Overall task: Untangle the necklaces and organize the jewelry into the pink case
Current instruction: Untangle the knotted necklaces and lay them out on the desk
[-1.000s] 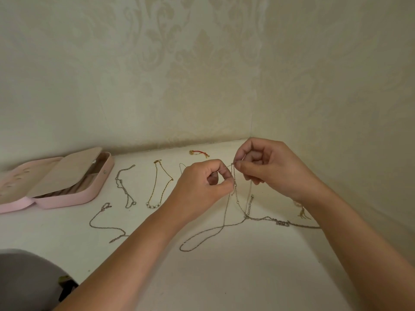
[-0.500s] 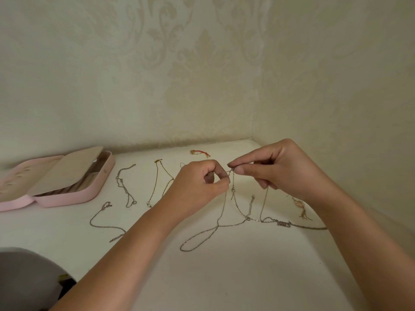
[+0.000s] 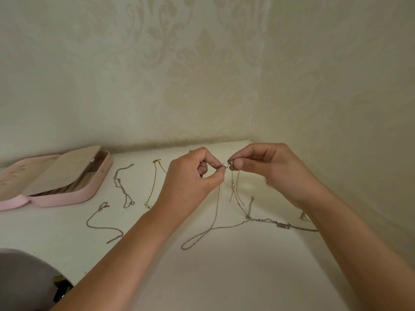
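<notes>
Roughly mid-task: three separated chains [image 3: 124,187] lie on the table [image 3: 224,277] beside the open pink case [image 3: 67,199]; nothing visibly packed (flap hides the interior). Left hand [image 3: 190,178] and right hand [image 3: 271,169] each pinch the silver necklace [image 3: 215,164], a short stretch taut between them above the table. Thin strands hang down, crossed near its nameplate pendant [image 3: 283,225].

light: soft, dim, greenish | shadows: faint | focus: sharp | edges: wide-angle bowed
</notes>
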The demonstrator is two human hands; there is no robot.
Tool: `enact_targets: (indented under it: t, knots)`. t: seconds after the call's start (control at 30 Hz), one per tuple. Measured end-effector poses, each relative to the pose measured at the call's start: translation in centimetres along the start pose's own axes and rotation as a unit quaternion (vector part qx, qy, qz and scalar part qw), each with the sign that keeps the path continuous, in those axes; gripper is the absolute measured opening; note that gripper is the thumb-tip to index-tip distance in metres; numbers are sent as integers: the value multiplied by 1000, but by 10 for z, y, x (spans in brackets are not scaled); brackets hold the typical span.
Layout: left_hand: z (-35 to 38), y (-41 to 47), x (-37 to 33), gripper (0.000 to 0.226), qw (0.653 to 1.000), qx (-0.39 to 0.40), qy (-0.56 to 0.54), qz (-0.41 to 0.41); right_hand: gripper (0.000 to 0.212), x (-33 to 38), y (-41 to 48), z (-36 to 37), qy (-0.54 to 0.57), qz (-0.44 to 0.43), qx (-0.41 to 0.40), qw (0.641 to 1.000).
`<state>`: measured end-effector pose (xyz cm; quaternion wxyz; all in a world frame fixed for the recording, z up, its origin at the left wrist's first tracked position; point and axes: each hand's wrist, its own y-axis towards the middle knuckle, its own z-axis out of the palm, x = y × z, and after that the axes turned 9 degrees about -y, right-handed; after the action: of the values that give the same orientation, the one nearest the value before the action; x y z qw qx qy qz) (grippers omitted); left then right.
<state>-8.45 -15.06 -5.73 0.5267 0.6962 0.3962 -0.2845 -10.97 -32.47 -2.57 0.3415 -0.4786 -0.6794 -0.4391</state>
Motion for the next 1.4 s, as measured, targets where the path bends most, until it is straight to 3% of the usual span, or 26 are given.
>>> enact_targets:
  t: [0.23,0.4,0.6,0.73,0.87,1.0,1.13,1.3,1.33,1.4]
  knots:
    - [0,1,2,15,999,-34,-6,3,14,-4,3,1,133,27,57,989]
    - [2,2,2,16,996,-17,-75,-35,13,0,2,1,109,39,55,992]
    - [8,1,-3,9,978,15,-204,-51,5,7,-1,-3,98,-9,54,994]
    - [7,1,-2,22,987,-29,-157,-19,7,11,-4,-10,65,-49,52,995]
    - [5,3,2,18,993,-39,-114,1,6,10,-5,-13,75,-73,58,993]
    - [2,5,1,16,992,-19,-117,-40,16,5,-3,-17,22,-65,35,997]
    - [-1,7,-4,41,942,23,-305,-139,8,2,0,-16,-9,-55,8,998]
    - [-6,10,-11,28,824,97,-508,-231,5,2,0,-13,0,-56,1,998]
    - [-8,10,-12,28,824,109,-502,-240,4,2,0,-12,-2,-51,4,999]
    - [-11,8,-10,30,864,134,-428,-229,3,3,-1,-10,-8,-43,14,999]
